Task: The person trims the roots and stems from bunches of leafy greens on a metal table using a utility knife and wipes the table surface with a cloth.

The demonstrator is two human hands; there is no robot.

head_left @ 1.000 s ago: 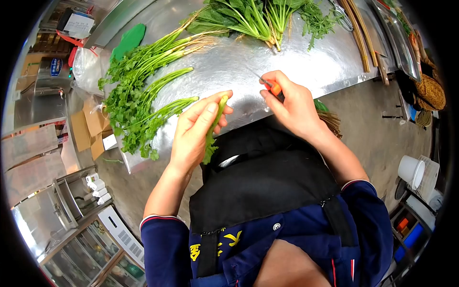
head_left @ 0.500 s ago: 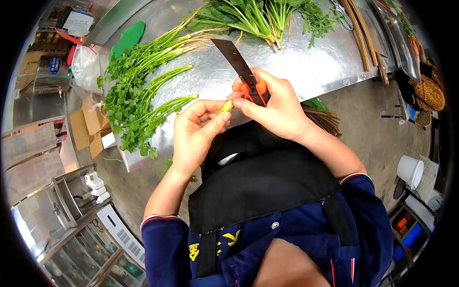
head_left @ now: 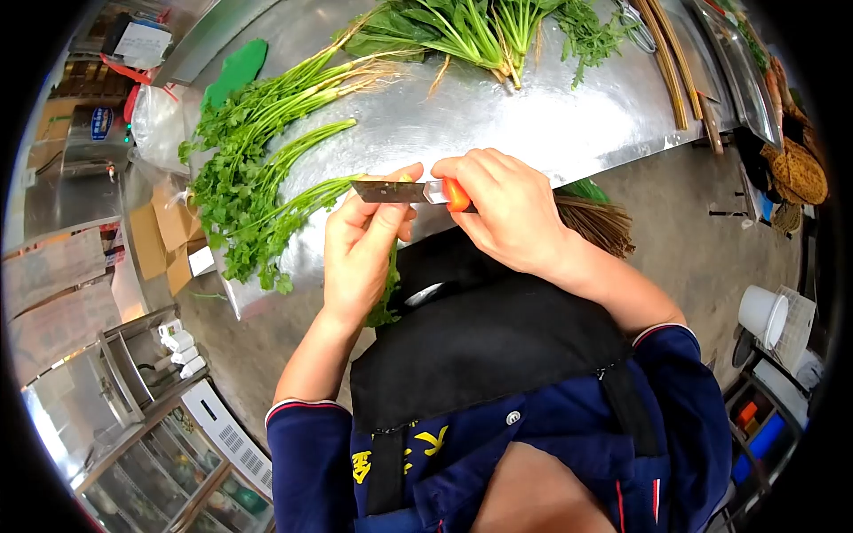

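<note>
On the left, a big leafy bunch (head_left: 244, 169) is lying on the shiny metal table (head_left: 418, 124), with its thin roots pointing to the right. Two smaller bunches (head_left: 306, 147) are lying on its near side, and the stem ends of the closer one are reaching almost to the person's fingers.

Next comes the left hand (head_left: 351, 258), at the near edge of the table. Its thumb and fingers are pinching a green stalk (head_left: 390, 289). The stalk's pale tip is peeping out at the top, and its leaves are hanging down below the hand.

The knife (head_left: 391, 192) is crossing in front of the left fingertips, close to that pale tip. Whether the blade is touching the stalk, nobody can tell from here.

On the right, the right hand (head_left: 511, 209) is curling its fingers tight around the orange handle. Farther right, some long brown sticks (head_left: 671, 67) are resting on the table.

The person seems to be trimming the end of the stalk. This move looks to be calling for a firm pinch, a small, careful push of the blade, and a left thumb kept out of its way.
</note>
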